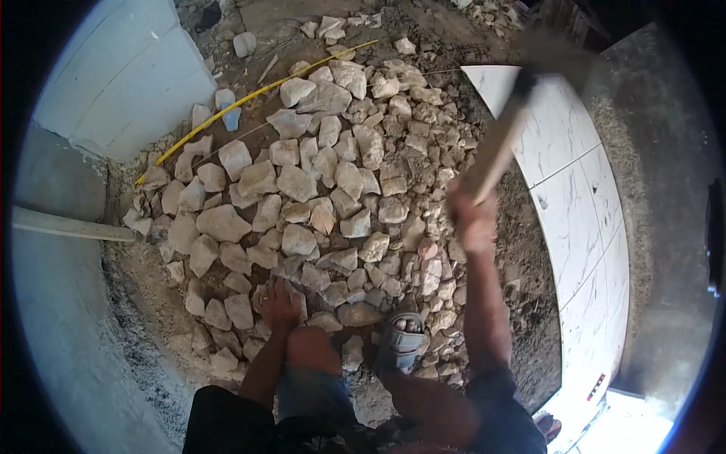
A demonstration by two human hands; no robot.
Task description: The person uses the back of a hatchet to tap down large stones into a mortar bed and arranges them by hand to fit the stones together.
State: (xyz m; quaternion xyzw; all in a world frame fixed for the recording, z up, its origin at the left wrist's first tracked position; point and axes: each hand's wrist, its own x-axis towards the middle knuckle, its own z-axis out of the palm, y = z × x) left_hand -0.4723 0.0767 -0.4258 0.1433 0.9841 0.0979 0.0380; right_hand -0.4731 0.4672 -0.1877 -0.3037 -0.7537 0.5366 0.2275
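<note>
My right hand (474,218) is closed round the wooden handle of a hammer (495,155), raised over the right side of the stones. Its dark head is smeared by motion near the top right. Low on the left, my left hand (280,309) grips a pale rough stone (300,304) against the ground, its fingers partly hard to make out. Around it lies a bed of broken stones (296,183), larger and blockier on the left, smaller on the right. My sandalled foot (404,340) is planted among them, between my two hands.
A yellow strip (257,93) curves along the upper left of the stones. White marbled tiles (575,181) border the right side. Pale walls (125,76) stand at the left, with a narrow bar (72,225) reaching toward the stones. A light blue piece (231,119) lies by the strip.
</note>
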